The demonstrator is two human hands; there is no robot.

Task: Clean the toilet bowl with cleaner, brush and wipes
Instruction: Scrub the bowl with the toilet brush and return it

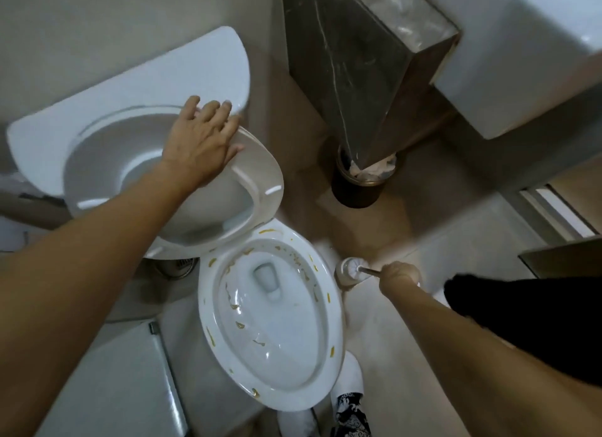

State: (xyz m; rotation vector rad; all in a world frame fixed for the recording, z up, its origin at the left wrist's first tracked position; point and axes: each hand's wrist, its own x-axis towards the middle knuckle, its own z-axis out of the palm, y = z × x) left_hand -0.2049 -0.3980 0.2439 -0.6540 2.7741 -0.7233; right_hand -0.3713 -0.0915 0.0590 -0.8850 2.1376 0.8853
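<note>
1. Head view, my left hand: the fingers are straight and a little spread, the palm lies flat on the raised seat, and the fingertips reach past its edge toward the cistern. I am pressing it, not gripping. The seat and the lid behind it are tilted up together, leaning back toward the cistern.

2. Same view, my right hand: the fingers are curled round the metal handle of the toilet brush. Its white head end sits at its holder on the floor, just beside the bowl's right side (whether the brush is seated or partly lifted I cannot tell).

3. The toilet bowl is open below me. Yellow-brown smears and specks dot the rim and the inner wall, and water stands in the drain.

4. My judgement of progress: early. The bowl is exposed and the brush is in my grasp, but the marks look unscrubbed. I see no cleaner bottle and no wipes, and I cannot say whether cleaner is already in the bowl.

5. What I judge is left: scrubbing the wall and rim, then wiping the rim.

6. A dark waste bin with crumpled paper stands well apart, by the wall.
</note>
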